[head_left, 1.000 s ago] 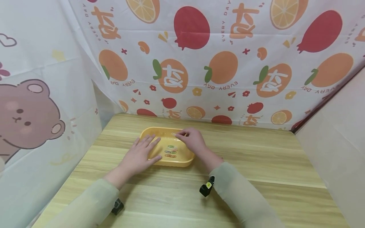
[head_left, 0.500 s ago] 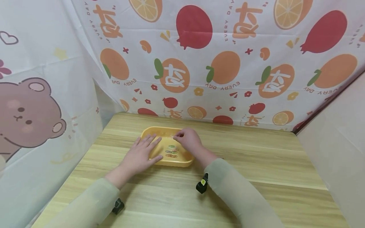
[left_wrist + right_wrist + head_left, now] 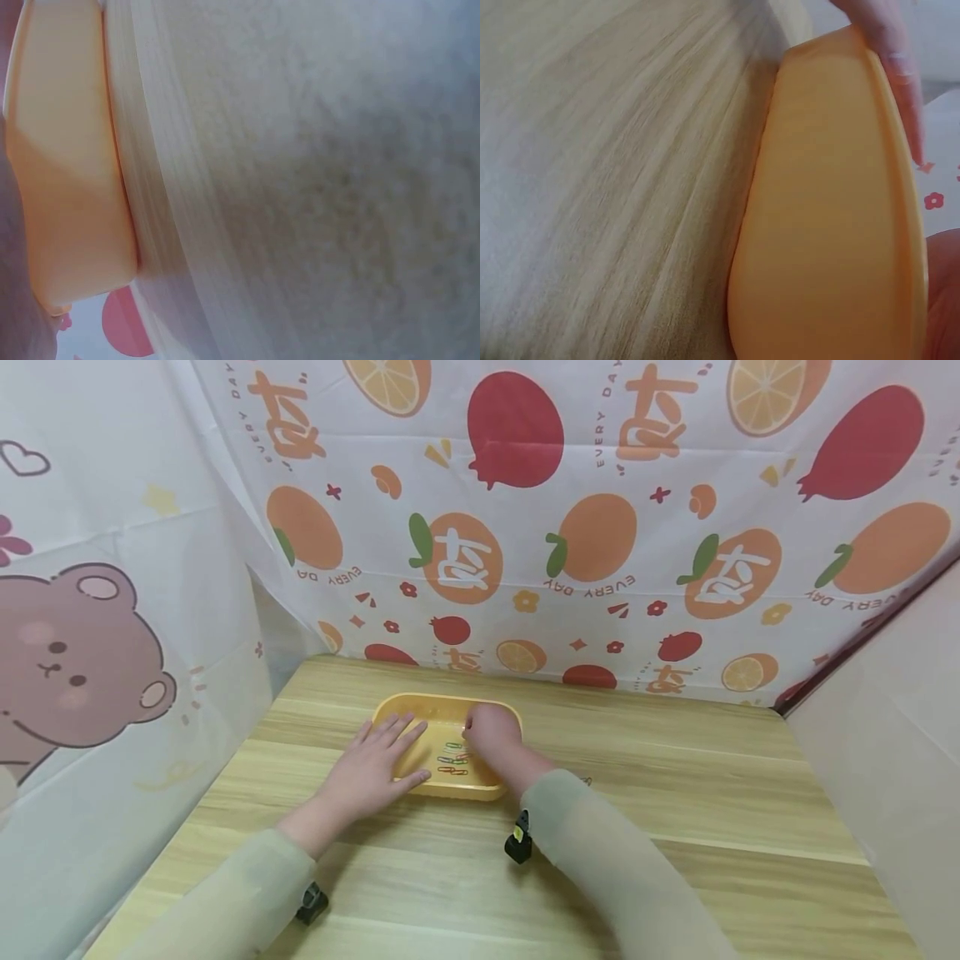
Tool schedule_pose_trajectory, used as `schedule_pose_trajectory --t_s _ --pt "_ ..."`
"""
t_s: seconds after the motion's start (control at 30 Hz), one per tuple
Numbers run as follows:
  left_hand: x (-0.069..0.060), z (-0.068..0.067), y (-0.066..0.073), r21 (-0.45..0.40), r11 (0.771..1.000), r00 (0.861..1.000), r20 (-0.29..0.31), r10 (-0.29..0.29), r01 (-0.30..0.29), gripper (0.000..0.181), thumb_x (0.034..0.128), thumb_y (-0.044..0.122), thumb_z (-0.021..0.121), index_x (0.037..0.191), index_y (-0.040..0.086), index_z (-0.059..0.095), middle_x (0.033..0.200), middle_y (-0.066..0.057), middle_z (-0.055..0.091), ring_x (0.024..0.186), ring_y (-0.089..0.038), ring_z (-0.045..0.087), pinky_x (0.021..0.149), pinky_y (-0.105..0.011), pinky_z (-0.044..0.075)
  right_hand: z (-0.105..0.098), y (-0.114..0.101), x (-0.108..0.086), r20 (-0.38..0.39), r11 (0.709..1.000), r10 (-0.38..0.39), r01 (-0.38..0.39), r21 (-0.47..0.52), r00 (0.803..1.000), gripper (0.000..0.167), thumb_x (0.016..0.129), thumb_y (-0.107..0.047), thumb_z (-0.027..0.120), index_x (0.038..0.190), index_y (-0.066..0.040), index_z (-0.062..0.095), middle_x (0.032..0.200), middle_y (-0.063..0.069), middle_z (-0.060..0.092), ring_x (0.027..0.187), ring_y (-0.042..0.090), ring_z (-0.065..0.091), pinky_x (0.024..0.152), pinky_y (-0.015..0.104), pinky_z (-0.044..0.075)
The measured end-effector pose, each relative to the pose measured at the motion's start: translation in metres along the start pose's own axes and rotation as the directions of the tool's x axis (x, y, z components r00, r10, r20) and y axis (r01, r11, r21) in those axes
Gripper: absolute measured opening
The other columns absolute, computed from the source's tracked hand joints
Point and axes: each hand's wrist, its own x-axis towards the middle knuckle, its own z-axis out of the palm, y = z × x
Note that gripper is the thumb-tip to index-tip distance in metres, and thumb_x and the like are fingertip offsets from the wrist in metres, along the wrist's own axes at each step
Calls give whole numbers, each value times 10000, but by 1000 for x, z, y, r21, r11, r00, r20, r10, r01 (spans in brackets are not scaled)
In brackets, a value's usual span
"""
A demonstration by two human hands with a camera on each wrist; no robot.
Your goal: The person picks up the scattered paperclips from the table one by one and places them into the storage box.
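Several light-looking paper clips (image 3: 452, 760) suit edgewise pinching; left hand (image 3: 367, 777) spread at their nine o'clock, right hand (image 3: 492, 734) curled, hold unclear.

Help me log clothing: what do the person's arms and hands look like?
The left sleeve and right sleeve are long, plain, pale greenish. A black device shows by the left cuff; another device, with a yellow mark, by the right. The left hand and right hand are gloveless.

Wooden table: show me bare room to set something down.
The table is bare right of the right sleeve, past a small item; between that sleeve and the left sleeve, before the yellow tray; and behind the tray to the printed cloth. Crowded: the tray, with paper clips, left grip and right grip.
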Motion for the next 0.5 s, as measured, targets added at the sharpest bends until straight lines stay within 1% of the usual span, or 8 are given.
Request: schedule_pose_trajectory --t_s 0.17,0.33,0.43,0.5 --pt "0 0 1 -10 1000 1000 3 -2 2 833 926 735 404 1571 217 311 1611 -99 288 1477 -354 236 1188 -596 96 3 0 4 39 996 28 -25 -90 999 128 855 -199 716 738 -170 672 718 -57 627 716 142 592 749 314 526" --pt "1 -1 1 -18 1000 1000 0 -6 6 824 929 726 416 1572 222 308 1613 -97 284 1479 -352 230 1187 -596 95 6 1 7 51 985 11 -2 -174 999 115 848 -128 646 737 -154 629 764 -14 628 737 166 596 770 327 532" --pt "1 -1 1 -18 1000 1000 4 -8 8 825 928 726 417 1573 223 304 1615 -97 280 1481 -350 227 1188 -596 94 7 1 8 50 980 8 3 -200 999 119 852 -104 618 743 -149 630 799 -2 642 764 171 609 778 328 535" --pt "0 -1 1 -18 1000 1000 7 -11 11 826 929 725 415 1574 221 301 1616 -98 277 1481 -351 226 1189 -595 92 7 1 8 56 978 10 2 -208 998 111 861 -119 627 755 -147 639 815 4 651 782 175 618 793 327 536"
